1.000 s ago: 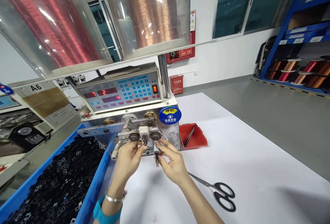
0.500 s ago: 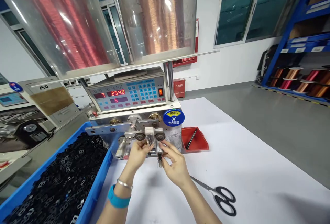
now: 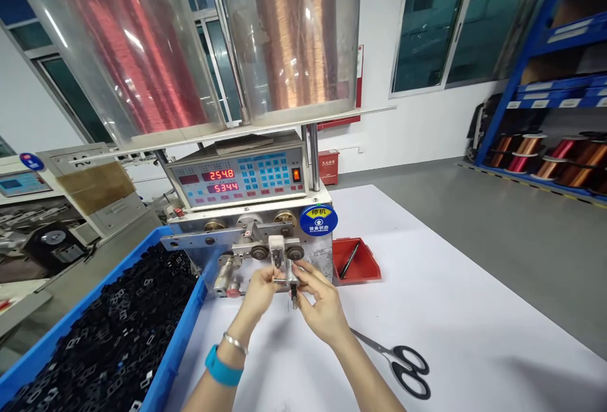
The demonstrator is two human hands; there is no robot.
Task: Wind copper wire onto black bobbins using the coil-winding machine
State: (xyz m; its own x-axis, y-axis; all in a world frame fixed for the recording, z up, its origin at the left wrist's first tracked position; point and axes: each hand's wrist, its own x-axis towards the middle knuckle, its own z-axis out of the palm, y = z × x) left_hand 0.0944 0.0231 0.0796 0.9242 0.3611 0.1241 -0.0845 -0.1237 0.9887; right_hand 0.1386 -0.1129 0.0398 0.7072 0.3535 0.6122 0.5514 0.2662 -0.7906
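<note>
At the front of a coil winding machine [image 3: 315,254], both my hands work around its metal spindle [image 3: 293,271]. My left hand [image 3: 260,290] is closed, thumb and fingertips pinched at a short thin metal rod [image 3: 281,280] beside the spindle. From the right, my right hand [image 3: 325,306] curls its fingers and thumb around the spindle. A small black part [image 3: 294,292] sits at the spindle's lower end, close to my right thumb. Just above my left fingertips is a pale block [image 3: 276,244] between two dark rollers. Fine wire is too thin to trace.
A blue bin [image 3: 177,342] of small black plastic parts stands left. Scissors [image 3: 410,371] lie right of my forearm on the white table [image 3: 474,330]. A red tray [image 3: 370,268] holds a black pen [image 3: 349,260]. Wire spools [image 3: 137,58] stand above the lit control panel [image 3: 246,175].
My left hand has shifted slightly down from the pale block to the thin rod. The panel's lower display has changed to 5344, and its left digit is gone. My right hand stays put.
</note>
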